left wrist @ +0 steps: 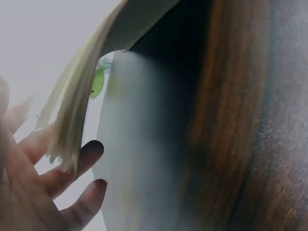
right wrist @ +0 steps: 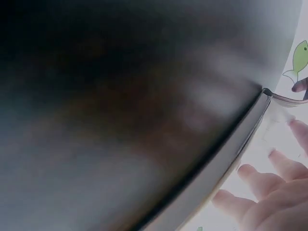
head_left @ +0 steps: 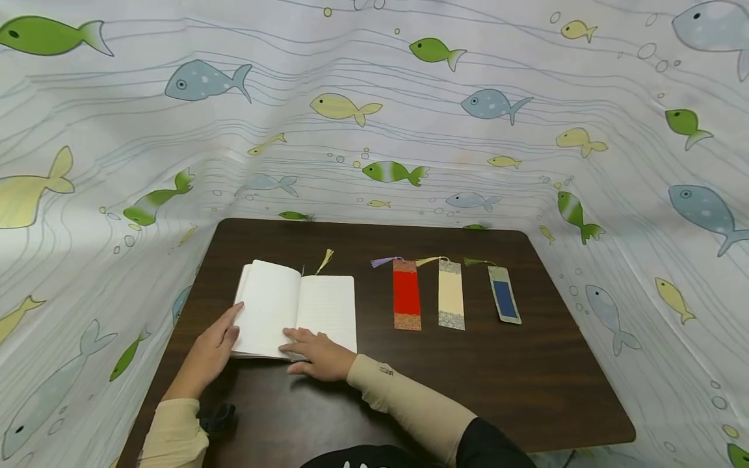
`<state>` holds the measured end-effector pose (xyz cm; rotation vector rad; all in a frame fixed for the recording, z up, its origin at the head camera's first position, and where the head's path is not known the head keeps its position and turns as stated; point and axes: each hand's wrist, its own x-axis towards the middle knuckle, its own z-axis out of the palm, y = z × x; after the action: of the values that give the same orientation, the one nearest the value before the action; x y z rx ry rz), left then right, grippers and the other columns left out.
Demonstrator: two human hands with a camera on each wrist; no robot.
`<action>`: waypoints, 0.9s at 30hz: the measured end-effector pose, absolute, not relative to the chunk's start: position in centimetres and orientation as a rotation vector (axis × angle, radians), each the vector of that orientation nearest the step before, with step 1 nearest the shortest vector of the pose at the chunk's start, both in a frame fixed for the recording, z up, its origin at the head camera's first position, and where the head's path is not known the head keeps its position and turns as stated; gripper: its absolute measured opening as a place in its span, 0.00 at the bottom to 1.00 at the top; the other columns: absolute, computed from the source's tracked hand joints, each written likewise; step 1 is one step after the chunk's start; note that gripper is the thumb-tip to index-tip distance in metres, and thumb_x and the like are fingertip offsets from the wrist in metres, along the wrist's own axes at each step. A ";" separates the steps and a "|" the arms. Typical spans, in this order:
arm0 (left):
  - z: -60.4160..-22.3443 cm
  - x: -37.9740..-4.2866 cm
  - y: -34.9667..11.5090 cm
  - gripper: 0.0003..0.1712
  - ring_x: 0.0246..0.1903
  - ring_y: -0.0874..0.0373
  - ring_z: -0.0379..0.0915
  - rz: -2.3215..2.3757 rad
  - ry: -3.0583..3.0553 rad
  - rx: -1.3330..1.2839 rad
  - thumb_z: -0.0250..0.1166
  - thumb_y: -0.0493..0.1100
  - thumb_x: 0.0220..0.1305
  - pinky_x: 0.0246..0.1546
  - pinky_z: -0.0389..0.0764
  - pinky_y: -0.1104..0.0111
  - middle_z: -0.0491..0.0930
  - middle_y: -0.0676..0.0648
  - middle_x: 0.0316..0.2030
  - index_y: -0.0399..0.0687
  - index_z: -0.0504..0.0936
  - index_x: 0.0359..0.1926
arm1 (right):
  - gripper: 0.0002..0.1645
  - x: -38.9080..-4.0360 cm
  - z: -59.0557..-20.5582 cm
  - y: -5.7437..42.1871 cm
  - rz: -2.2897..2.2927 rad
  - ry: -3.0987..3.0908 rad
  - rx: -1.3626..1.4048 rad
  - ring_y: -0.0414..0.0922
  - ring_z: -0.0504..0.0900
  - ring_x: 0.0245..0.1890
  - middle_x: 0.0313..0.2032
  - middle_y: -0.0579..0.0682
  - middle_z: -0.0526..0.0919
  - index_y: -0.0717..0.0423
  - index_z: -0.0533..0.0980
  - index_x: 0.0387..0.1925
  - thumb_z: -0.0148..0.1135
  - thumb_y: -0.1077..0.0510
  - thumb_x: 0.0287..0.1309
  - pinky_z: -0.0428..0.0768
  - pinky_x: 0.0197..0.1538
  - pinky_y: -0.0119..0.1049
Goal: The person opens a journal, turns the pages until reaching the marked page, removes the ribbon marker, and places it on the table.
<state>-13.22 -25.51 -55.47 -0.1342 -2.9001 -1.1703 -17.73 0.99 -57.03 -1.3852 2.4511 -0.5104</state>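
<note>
An open notebook [head_left: 272, 305] with blank pages on the left and faintly ruled ones on the right lies on the dark wooden table. My left hand [head_left: 212, 351] holds its left edge, and in the left wrist view the fingers [left wrist: 89, 159] lie around the page edges [left wrist: 72, 110]. The left-hand pages arch up there. My right hand [head_left: 322, 356] rests with spread fingers on the lower part near the centre fold. Fingertips [right wrist: 248, 172] lie over the pages beside the notebook's bottom edge [right wrist: 226, 159] in the right wrist view. A yellow tassel [head_left: 325, 261] sticks out above the notebook.
To the right lie a red bookmark [head_left: 406, 296] with a purple tassel, a cream bookmark [head_left: 451, 296] with a yellow tassel, and a blue bookmark [head_left: 504, 296] with a green tassel. A fish-patterned curtain [head_left: 374, 130] surrounds the table [head_left: 468, 390].
</note>
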 end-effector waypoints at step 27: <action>-56.5 -13.2 -25.5 0.31 0.63 0.27 0.58 -0.942 -2.964 -0.261 0.67 0.42 0.62 0.58 0.62 0.36 0.57 0.29 0.69 0.36 0.71 0.64 | 0.52 -21.2 -57.8 8.2 -0.232 2.755 -0.961 0.47 0.54 0.74 0.74 0.51 0.54 0.54 0.60 0.72 0.69 0.40 0.51 0.63 0.67 0.59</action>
<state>-13.21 -25.48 -56.51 -0.2610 -2.9640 -0.9423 -21.17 8.16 -57.76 -0.9613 2.7546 -0.2323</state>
